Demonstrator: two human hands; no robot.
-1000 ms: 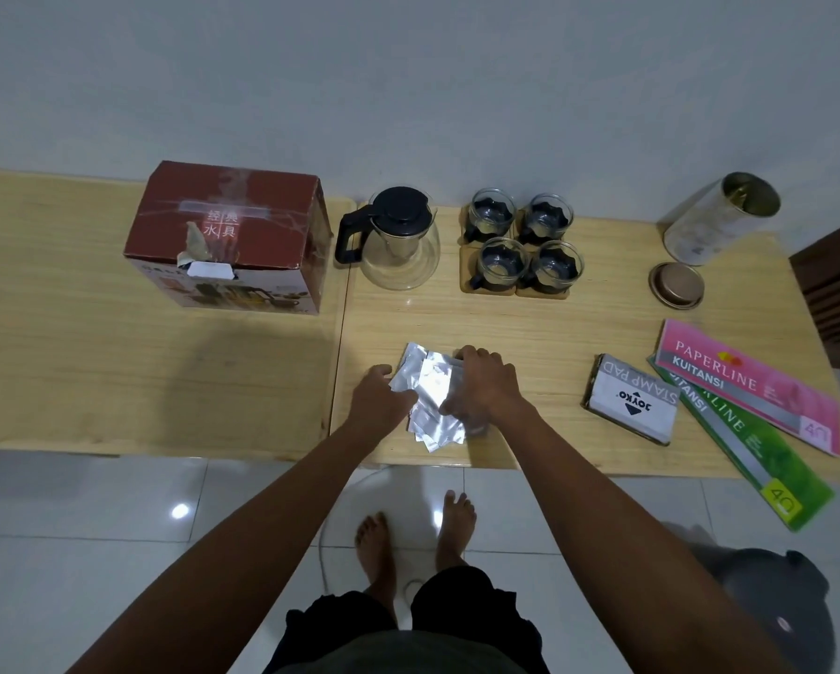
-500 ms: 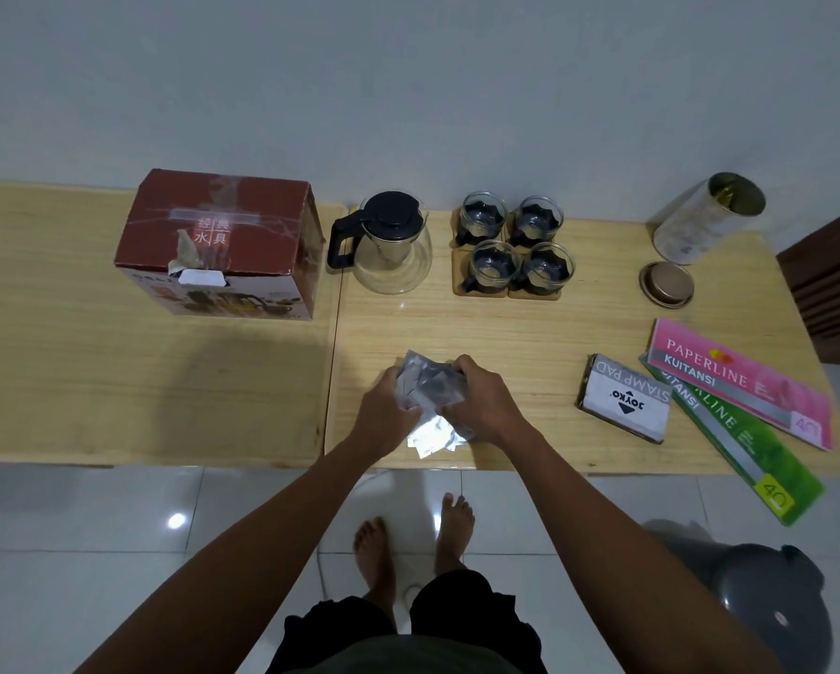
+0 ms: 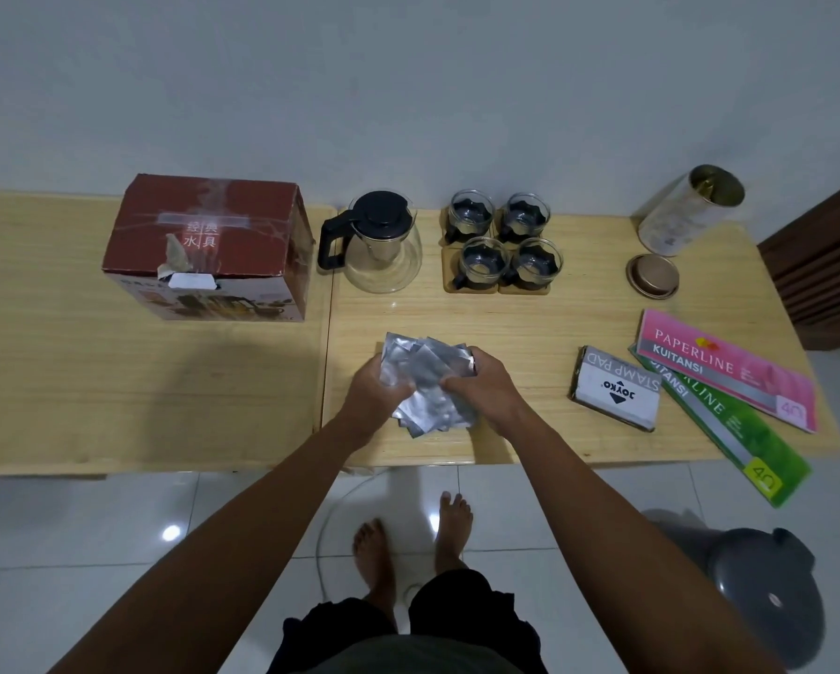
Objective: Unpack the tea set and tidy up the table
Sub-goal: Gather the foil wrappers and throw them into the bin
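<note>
Head view. We log a loose bundle of silver foil sachets (image 3: 425, 381) clamped between the left hand (image 3: 374, 389) and the right hand (image 3: 483, 386), just above the near edge of the table (image 3: 530, 323). Risk, as we judge it: the slick, unaligned packets could fan out and slip to the floor. The sachet number cannot be counted.

Count: one glass teapot (image 3: 381, 245); four glass cups (image 3: 503, 245) on coasters; one red box (image 3: 209, 248); one tin canister (image 3: 690, 209), its lid (image 3: 652, 275) beside it; one stamp pad (image 3: 616, 387); two receipt books (image 3: 729, 377).
</note>
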